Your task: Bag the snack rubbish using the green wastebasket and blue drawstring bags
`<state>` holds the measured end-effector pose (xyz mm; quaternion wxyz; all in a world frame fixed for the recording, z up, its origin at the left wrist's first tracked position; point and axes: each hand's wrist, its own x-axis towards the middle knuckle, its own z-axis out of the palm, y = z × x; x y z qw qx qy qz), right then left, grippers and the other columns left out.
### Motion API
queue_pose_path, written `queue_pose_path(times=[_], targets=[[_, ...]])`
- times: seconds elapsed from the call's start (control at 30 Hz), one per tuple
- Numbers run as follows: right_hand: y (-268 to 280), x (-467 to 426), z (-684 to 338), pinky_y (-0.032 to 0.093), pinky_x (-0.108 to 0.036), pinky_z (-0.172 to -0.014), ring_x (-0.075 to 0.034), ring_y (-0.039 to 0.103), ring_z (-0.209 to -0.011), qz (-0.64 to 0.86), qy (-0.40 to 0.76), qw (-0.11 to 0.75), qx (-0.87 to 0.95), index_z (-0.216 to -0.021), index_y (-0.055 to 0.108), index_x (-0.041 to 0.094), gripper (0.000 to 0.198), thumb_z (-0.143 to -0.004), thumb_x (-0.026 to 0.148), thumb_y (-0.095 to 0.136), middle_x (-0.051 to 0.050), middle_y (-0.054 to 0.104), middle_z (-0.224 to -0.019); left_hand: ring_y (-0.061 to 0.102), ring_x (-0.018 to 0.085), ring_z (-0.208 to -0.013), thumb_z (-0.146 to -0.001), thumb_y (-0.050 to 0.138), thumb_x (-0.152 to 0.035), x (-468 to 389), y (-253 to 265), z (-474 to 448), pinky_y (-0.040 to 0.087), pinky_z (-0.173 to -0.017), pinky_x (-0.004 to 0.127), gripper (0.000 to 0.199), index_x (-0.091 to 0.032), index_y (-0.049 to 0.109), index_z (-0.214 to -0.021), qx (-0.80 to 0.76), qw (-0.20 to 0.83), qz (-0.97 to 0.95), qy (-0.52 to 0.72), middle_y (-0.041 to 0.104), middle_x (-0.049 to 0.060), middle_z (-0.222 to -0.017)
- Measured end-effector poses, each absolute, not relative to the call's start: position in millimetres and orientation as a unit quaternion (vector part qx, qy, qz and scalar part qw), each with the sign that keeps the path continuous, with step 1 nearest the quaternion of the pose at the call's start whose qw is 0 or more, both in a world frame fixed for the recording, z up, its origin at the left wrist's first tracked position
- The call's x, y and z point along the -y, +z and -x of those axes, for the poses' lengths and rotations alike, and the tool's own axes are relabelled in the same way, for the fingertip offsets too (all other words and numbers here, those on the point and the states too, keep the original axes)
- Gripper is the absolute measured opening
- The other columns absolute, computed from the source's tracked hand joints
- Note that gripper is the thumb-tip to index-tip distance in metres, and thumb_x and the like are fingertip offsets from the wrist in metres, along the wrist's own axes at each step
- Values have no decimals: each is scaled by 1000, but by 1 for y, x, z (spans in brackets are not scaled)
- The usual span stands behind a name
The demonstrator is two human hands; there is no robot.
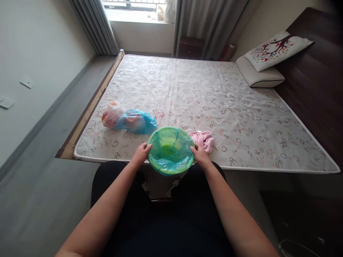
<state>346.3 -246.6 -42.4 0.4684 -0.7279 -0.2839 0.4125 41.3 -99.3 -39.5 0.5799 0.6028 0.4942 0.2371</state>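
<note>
Both hands at the near edge of the bed (241, 107), holding a small green bin (170, 151) lined with a blue plastic bag. Bin sits between the person's knees and the mattress edge, mouth tilted up toward the camera.

Left hand (142, 152): grip closed on the bin's left rim, fingers curled over the bag's folded edge.

Right hand (199, 152): grip closed on the right rim, same hold, thumb on the liner.

Liner is stretched over the rim all round and sags into the bin.

On the mattress, just right of the bin: crumpled pink cloth (203, 139), touching the right hand's knuckles or very near. To the left, apart from the bin: a filled blue plastic bag (136, 121) lying against a pinkish clear bag (111, 114). Two pillows (268, 64) at the far right by the dark headboard.
</note>
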Motion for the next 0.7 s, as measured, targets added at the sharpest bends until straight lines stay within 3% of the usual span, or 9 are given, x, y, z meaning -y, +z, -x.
queue_pose_path(times=[0.27, 0.4, 0.53, 0.7], targets=[[-47, 231, -340, 53, -33, -76, -20, 62, -81, 669, 439, 533, 274, -93, 63, 23, 39, -76, 56, 72, -1, 68, -86, 54, 16, -67, -69, 78, -68, 95, -41, -40, 44, -65, 27, 55, -16, 67, -82, -481, 636, -540, 268, 63, 1, -72], [-52, 236, -337, 54, -35, -78, -21, 63, -82, 680, 422, 536, 269, -93, 63, 21, 44, -72, 59, 72, -1, 69, -85, 50, 14, -64, -66, 79, -72, 101, -39, -43, 41, -63, 26, 58, -17, 63, -76, -480, 639, -535, 273, 58, -1, -67], [-59, 244, -337, 56, -38, -85, -24, 67, -89, 688, 396, 542, 275, -100, 68, 21, 45, -78, 60, 71, -4, 74, -92, 47, 12, -62, -64, 79, -80, 107, -36, -43, 39, -60, 26, 66, -18, 58, -73, -472, 643, -535, 278, 54, -2, -65], [-65, 254, -341, 55, -38, -79, -25, 68, -83, 685, 419, 545, 241, -97, 71, 20, 52, -75, 68, 76, -6, 75, -89, 53, 14, -59, -69, 55, -100, 90, -26, -11, 42, -56, 27, 91, -16, 67, -104, -459, 666, -542, 227, 64, 4, -77]])
